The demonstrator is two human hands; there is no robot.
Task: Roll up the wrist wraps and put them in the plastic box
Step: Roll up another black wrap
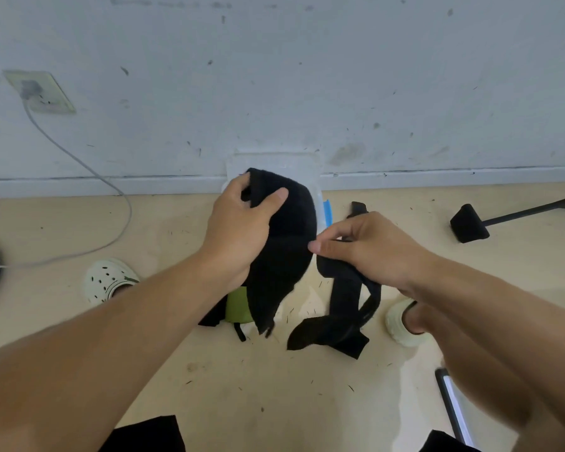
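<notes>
Holding a black wrap [284,243] up in front of me, I grip its top edge in my left hand [238,223], thumb on the near face and fingers curled behind the fabric. The wrap hangs down from that hand in a broad curved sheet, its ragged lower end dangling just above the floor [274,393]. My right hand [369,246] pinches the wrap's right edge between thumb and forefinger, the other fingers curled. From under that same hand a narrower black strap [346,305] droops and twists, ending in a wider flap near the floor; I cannot tell whether it is part of the same wrap or a second one.

Beyond my left hand, partly hidden by the wrap, the clear box [274,163] stands against the wall [307,76], with a blue bit [327,212] showing just left of my right hand's fingertips. Below my left wrist a green thing [237,305] peeks out behind the hanging wrap, with more black fabric beside it. Past my right knuckles a short black strap end [358,208] sticks up.

Far left of my left arm a pale clog [108,280] sits on the floor, and a grey cable [88,171] runs from a wall socket [40,93] down to it. By my right wrist another pale clog [402,321] covers my foot. Well right of my right hand a black stand foot [470,223] rests on the floor.
</notes>
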